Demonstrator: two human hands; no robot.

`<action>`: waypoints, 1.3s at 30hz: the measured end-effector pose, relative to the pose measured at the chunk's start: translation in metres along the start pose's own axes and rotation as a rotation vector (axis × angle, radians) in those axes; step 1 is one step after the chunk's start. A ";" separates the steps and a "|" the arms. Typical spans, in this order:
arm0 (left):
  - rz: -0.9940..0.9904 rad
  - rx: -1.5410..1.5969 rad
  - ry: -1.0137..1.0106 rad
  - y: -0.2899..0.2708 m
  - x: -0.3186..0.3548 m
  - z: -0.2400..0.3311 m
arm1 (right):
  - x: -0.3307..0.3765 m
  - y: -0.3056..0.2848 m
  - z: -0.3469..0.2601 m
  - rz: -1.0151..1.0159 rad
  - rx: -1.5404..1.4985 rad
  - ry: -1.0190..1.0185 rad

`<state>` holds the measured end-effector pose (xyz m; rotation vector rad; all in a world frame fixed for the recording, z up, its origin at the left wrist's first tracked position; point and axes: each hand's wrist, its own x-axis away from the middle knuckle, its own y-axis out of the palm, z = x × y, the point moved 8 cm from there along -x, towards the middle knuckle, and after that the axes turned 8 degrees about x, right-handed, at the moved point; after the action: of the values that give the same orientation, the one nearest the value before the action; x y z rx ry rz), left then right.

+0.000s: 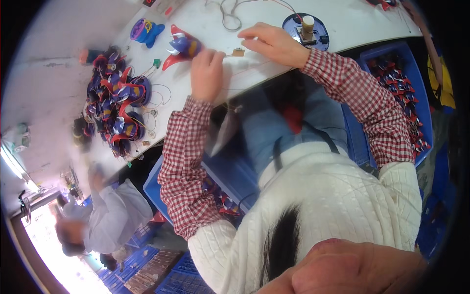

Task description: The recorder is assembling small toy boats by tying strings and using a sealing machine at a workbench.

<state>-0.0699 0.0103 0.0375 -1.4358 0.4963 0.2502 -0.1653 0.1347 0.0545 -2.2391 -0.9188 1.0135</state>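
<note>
Resting beside the red-winged purple plastic toy point(186, 46) on the white tabletop point(357, 24): left hand point(206, 74), fingers bent, grip hidden so I cannot tell if it holds anything | right hand point(274, 45): fingers loosely parted above the tabletop | small tan rectangular circuit board point(238, 52): between both hands

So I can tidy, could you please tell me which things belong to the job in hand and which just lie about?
Seemingly in use:
- red-purple winged toy, by the left hand
- small tan board, near the right hand

Seemingly lying about:
- piled winged toys
- round blue device
- blue crate
</note>
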 end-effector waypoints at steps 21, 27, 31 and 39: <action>0.333 1.476 -0.854 -0.004 0.050 0.050 | 0.022 0.055 -0.023 -0.344 -0.816 0.355; 0.300 1.397 -0.883 -0.013 0.063 0.045 | 0.016 0.045 -0.024 -0.338 -0.799 0.311; 0.325 0.580 -0.656 -0.045 0.072 0.004 | 0.004 0.037 -0.009 -0.261 -0.758 0.276; 0.096 0.055 -0.356 -0.033 0.070 0.015 | 0.005 0.040 0.020 -0.151 -0.510 0.316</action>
<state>0.0091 0.0111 0.0348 -1.2800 0.2784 0.5540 -0.1637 0.1162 0.0129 -2.5842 -1.2811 0.3613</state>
